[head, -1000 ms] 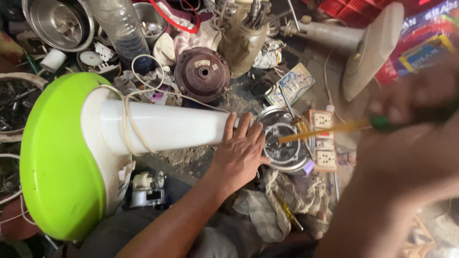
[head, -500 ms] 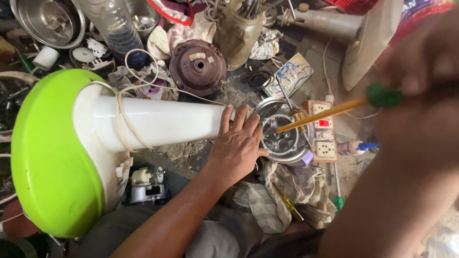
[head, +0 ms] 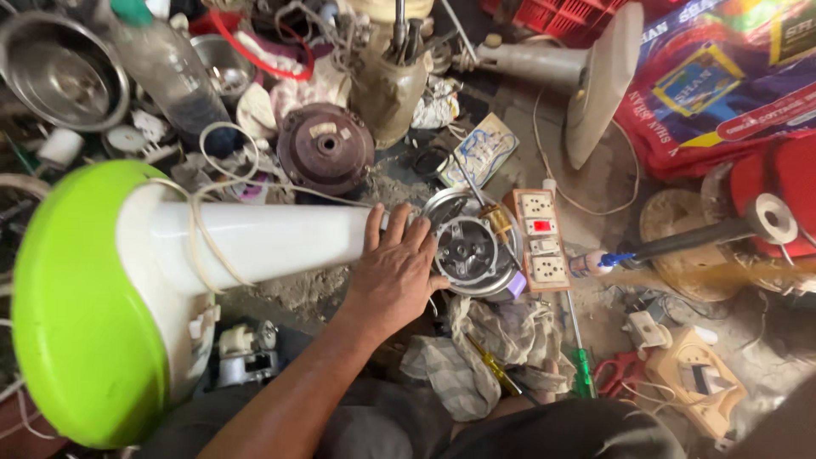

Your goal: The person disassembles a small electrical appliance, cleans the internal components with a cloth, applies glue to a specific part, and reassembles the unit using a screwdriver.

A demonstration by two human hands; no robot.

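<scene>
1. Left hand [head: 393,276]: fingers spread, palm flat across the narrow end of the white fan stand column [head: 263,242]. It presses rather than clamps; nothing is closed in the fist.
2. Right hand: not identifiable. Only a blurred edge shows at lower right, so whether it is open, closed or holding anything cannot be told.
3. The column lies on its side, green round base [head: 81,314] toward the left, narrow end just beside the silver motor housing [head: 472,246].
4. Risk: the column is round and held only by a flat palm, so it could roll, and the heavy base end would swing it.
5. Risk: the white cord [head: 204,234] loops around the column near the base. A roll or pull could snag it and drag nearby clutter.
6. Risk: the fingertips sit at the housing's rim, so a slip may pinch them against metal.
7. Risk: the multi-socket board [head: 541,240] touches the housing's far side. If live, loose metal parts nearby are a short hazard.
8. Screwdrivers [head: 493,365] lie loose on the rag [head: 476,357] below, easy to kneel on or kick.
</scene>
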